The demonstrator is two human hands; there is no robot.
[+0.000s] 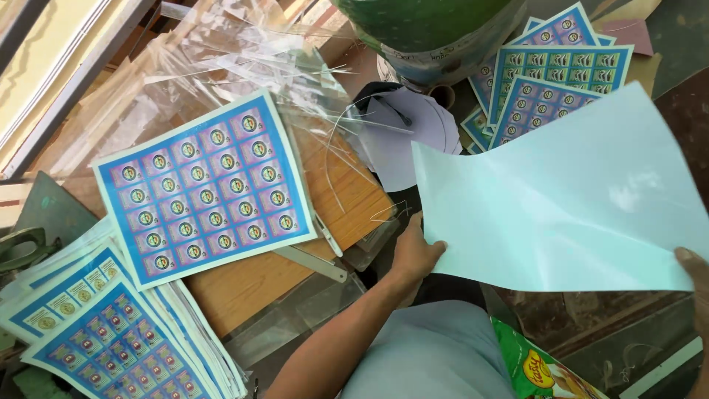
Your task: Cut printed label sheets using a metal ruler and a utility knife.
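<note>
While your left hand pinches the near left corner of the pale blank sheet, your right hand grips its right edge, only its fingertips in view, so you hold it spread in the air above your lap. You seem to be mid-way through handling one backing sheet. One printed sticker sheet lies flat on the wooden board to your left; any laying down there calls for square corners.
</note>
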